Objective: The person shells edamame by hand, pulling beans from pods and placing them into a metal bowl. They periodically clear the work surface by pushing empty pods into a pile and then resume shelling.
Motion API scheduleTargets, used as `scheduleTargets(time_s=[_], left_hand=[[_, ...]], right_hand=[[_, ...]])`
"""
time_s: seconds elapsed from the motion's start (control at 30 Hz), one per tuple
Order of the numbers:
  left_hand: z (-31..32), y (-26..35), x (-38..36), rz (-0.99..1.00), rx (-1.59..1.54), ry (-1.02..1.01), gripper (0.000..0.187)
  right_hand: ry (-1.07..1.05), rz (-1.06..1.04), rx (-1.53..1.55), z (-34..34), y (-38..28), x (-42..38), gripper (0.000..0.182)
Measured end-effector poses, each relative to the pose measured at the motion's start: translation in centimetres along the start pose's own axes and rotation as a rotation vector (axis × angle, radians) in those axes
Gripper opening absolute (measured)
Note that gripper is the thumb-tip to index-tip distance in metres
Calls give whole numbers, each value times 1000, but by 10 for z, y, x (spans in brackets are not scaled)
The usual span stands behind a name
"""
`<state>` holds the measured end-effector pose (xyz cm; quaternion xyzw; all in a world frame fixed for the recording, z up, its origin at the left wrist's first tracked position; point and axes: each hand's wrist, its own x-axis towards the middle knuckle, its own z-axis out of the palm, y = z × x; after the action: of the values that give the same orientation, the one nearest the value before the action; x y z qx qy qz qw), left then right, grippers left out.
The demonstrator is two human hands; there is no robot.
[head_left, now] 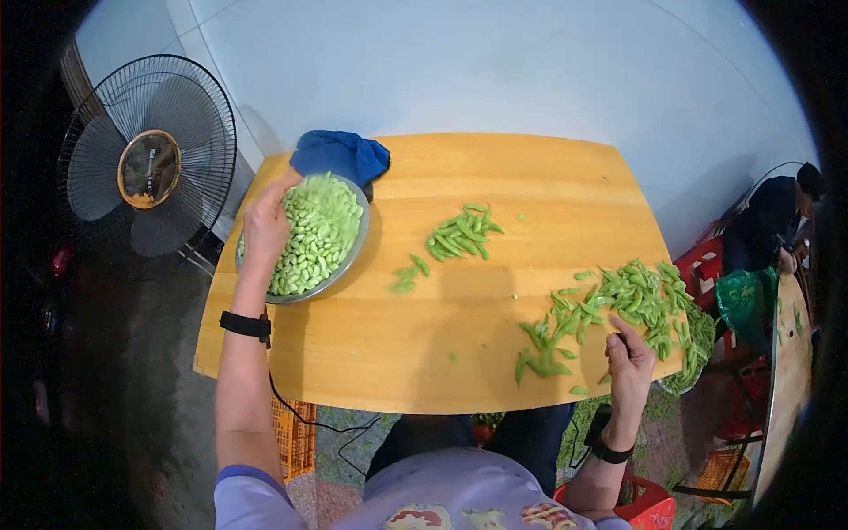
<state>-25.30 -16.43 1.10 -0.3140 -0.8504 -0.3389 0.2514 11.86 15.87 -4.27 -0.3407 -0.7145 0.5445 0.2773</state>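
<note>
My left hand (268, 219) is over the left side of a metal bowl (350, 258) heaped with shelled green beans (311, 243). Its fingers are curled inward, and whatever they hold is hidden. At the table's right side my right hand (630, 360) is closed, with a small dark thing showing at the thumb that I cannot make out. Just beyond it lies a spread pile of green soybean pods (638, 296). A smaller heap of pods (464, 232) rests mid-table, and a few loose pods (408, 274) lie between it and the bowl.
A blue cloth (340, 155) lies behind the bowl on the wooden table (371, 353). To the left stands a large fan (148, 155). More greens fill a container (693, 349) off the right edge. Another person (768, 221) sits at far right, by a green bag (744, 305).
</note>
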Motion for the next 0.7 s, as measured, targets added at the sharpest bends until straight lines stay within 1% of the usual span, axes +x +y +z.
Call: scheduleTargets(time_s=[0.07, 0.1, 0.17, 0.2, 0.27, 0.3, 0.33, 0.4, 0.43, 0.5, 0.53, 0.6, 0.67, 0.7], left_hand=[[2, -3, 2, 185, 134, 108, 38], [3, 0, 1, 185, 131, 105, 38], [3, 8, -1, 88, 545, 88, 40], [1, 7, 1, 91, 542, 86, 40], [-5, 0, 5, -103, 186, -96, 44], [-6, 1, 6, -17, 171, -20, 46], [-7, 5, 6, -16, 171, -22, 46], [-10, 17, 5, 104, 392, 79, 44], [-13, 27, 5, 105, 392, 77, 44], [-16, 52, 5, 330, 458, 226, 46], [-15, 65, 5, 331, 457, 222, 46], [-9, 91, 2, 500, 390, 219, 43], [9, 110, -15, 514, 93, 45, 36], [22, 114, -28, 421, 34, -137, 27]], right_hand=[[115, -15, -6, -1, 1, 4, 36], [104, -38, 19, -2, 1, 5, 38], [93, -34, 71, -2, -4, 1, 38], [79, -33, 126, -1, -6, -1, 38], [58, -9, 120, 1, -8, -5, 36], [31, 11, 115, 2, -8, -6, 35], [32, 13, 116, 3, -8, -6, 35], [10, 11, 135, 4, -7, -7, 32], [11, 13, 136, 4, -7, -7, 32], [-3, 22, 148, 5, -6, -8, 31], [-1, 26, 148, 5, -6, -9, 31], [6, 39, 164, 7, -6, -8, 29], [-17, 22, 174, 8, -6, -9, 27], [-38, 4, 180, 8, -6, -10, 26]])
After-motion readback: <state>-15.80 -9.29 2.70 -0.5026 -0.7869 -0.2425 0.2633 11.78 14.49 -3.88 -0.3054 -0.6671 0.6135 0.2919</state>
